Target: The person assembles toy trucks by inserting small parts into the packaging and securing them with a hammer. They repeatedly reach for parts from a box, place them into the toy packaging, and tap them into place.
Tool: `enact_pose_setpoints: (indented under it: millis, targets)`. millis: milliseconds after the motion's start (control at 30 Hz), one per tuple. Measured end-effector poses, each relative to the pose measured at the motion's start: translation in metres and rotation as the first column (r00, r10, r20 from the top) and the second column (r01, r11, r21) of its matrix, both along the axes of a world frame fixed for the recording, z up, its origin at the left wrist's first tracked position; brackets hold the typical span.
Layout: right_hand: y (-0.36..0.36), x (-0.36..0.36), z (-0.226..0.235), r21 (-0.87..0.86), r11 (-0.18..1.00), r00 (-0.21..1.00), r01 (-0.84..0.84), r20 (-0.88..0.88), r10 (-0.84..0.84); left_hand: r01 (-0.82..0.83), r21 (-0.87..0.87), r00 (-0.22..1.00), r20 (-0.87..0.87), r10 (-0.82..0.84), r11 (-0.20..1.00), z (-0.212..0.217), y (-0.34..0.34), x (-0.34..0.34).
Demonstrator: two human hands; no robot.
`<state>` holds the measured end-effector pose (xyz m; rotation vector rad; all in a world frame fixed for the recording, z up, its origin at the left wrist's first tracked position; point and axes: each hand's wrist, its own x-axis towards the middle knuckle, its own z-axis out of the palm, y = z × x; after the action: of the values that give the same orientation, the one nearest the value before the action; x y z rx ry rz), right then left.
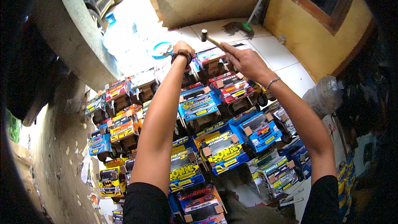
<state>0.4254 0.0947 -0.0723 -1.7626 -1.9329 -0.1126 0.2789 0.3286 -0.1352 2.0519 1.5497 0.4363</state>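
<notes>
My right hand (250,63) is closed around the wooden handle of a hammer (214,42). Its index finger lies along the handle, and the dark metal head points up and left. My left hand (183,50) is closed at the far edge of the rows of toy trucks, left of the hammer head. What its fingers hold is hidden from me. Beneath both arms stand many colourful toy trucks, among them a light blue one (200,104), a red one (233,86) and a blue and yellow one (222,148). Several carry small wooden blocks and black wheels.
A round blue-rimmed container (156,54) sits just left of my left hand. Beyond it stands a large clear water bottle (120,37). A broom (247,26) leans by the far wall. At the right are a plastic-wrapped bundle (324,96) and a yellow wall (290,29).
</notes>
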Motion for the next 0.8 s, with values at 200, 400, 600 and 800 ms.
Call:
enact_pose_setpoints:
  millis: [200, 400, 600, 800]
  targets:
    - [-0.09, 0.006, 0.072, 0.452, 0.883, 0.991, 0.13, -0.078, -0.106, 0.038, 0.096, 0.999, 0.009, -0.039, 0.995, 0.016, -0.006, -0.016]
    - [-0.262, -0.021, 0.141, 0.368, 0.864, 0.823, 0.343, -0.561, -0.088, 0.428, 0.224, 0.883, 0.106, -0.458, 0.876, 0.063, -0.012, -0.075]
    - [-0.437, -0.027, 0.125, -0.09, 0.829, 0.735, 0.552, -0.416, -0.535, 0.632, -0.024, 0.717, 0.399, -0.572, 0.775, 0.127, -0.128, -0.152]
    - [-0.606, -0.054, 0.035, -0.285, 0.378, 0.363, 0.881, -0.106, -0.926, 0.827, -0.102, 0.558, 0.283, -0.78, 0.554, 0.14, -0.255, -0.247]
